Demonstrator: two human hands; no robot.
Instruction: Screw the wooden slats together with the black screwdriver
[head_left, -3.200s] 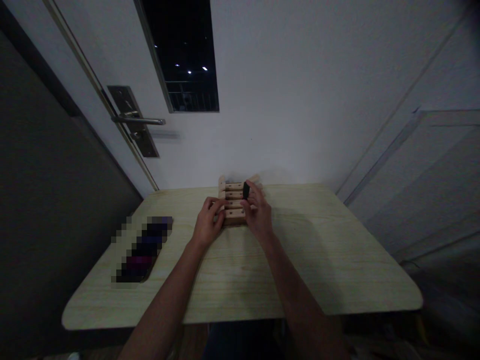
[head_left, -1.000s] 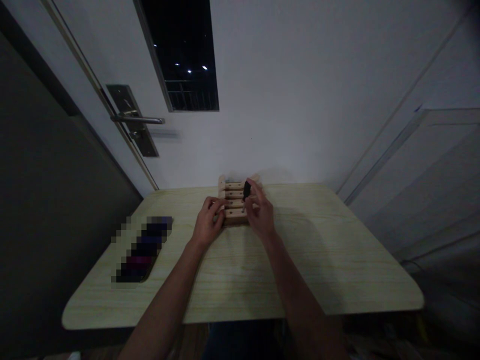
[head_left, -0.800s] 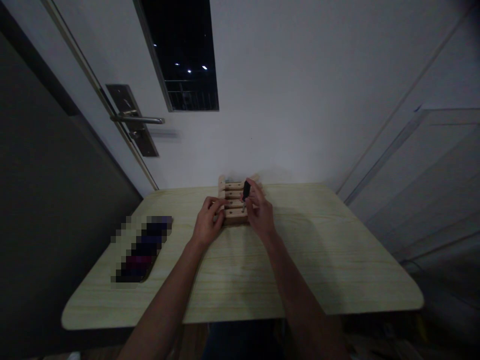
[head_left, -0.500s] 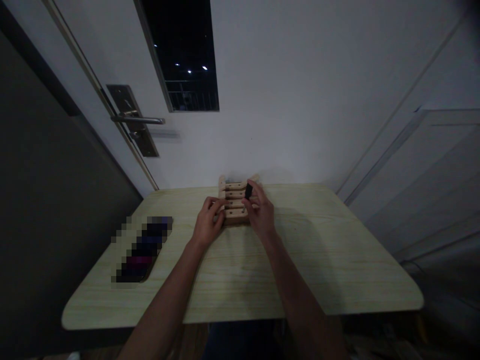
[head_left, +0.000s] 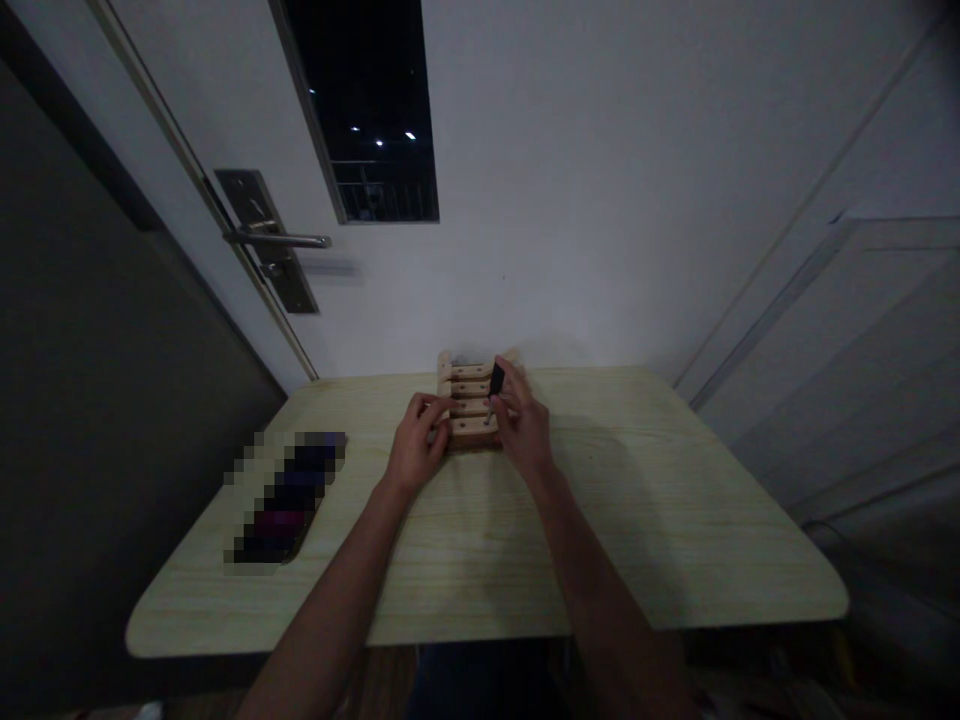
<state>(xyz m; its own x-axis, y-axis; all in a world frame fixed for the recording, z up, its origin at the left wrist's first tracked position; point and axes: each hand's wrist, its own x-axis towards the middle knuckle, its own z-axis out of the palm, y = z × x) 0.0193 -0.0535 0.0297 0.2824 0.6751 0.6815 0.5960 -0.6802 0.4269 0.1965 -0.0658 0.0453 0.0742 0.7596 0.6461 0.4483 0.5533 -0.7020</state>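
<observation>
A small slatted wooden piece (head_left: 471, 407), with screw holes along its slats, stands near the back of the table by the white door. My left hand (head_left: 418, 440) is closed on its left side, thumb and fingers gripping the frame. In my right hand (head_left: 523, 425) is a screwdriver (head_left: 496, 379) with a black handle, held tilted between thumb and fingers. The screwdriver's metal shaft points down to the right end of the nearest slat. Whether the tip sits in a screw or a hole is too small to tell. My right fingers hide part of the frame's right side.
The pale wood-grain table (head_left: 637, 520) reaches to the white door (head_left: 600, 200) behind it. A phone-like dark thing (head_left: 289, 500), blurred by pixels, lies at the table's left. A metal door handle (head_left: 277, 240) juts out above the back left corner.
My right hand and the screwdriver handle have shifted very slightly. My left hand and the wooden piece look the same.
</observation>
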